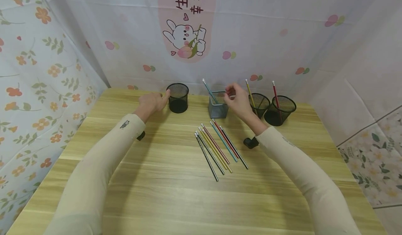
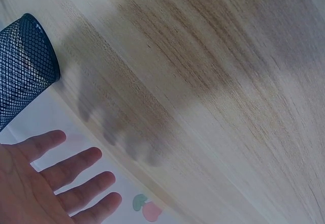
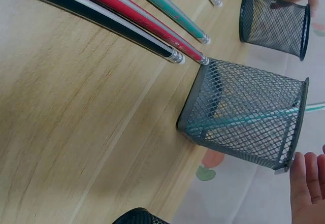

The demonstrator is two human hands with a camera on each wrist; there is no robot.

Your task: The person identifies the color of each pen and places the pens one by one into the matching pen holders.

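Observation:
A black round mesh cup [image 1: 178, 100] stands at the back of the table, left of the middle. My left hand [image 1: 154, 102] is beside it with the thumb at its rim; in the left wrist view the other fingers [image 2: 76, 173] are spread and hold nothing. A grey square mesh holder [image 1: 218, 110] stands to the right with a blue pencil [image 1: 207, 87] leaning in it. My right hand [image 1: 238, 101] is at that holder's right rim, fingers slightly bent and holding nothing; the right wrist view shows the fingertips [image 3: 298, 168] close against the rim, contact unclear.
Several pencils [image 1: 216, 147] lie side by side in front of the square holder. Two black round mesh cups stand at the right: one [image 1: 263, 104] holds a yellow pencil [image 1: 250, 93], the other [image 1: 284, 114] a red pencil [image 1: 275, 93]. A patterned curtain [image 1: 251, 29] hangs behind the table [image 1: 176, 200].

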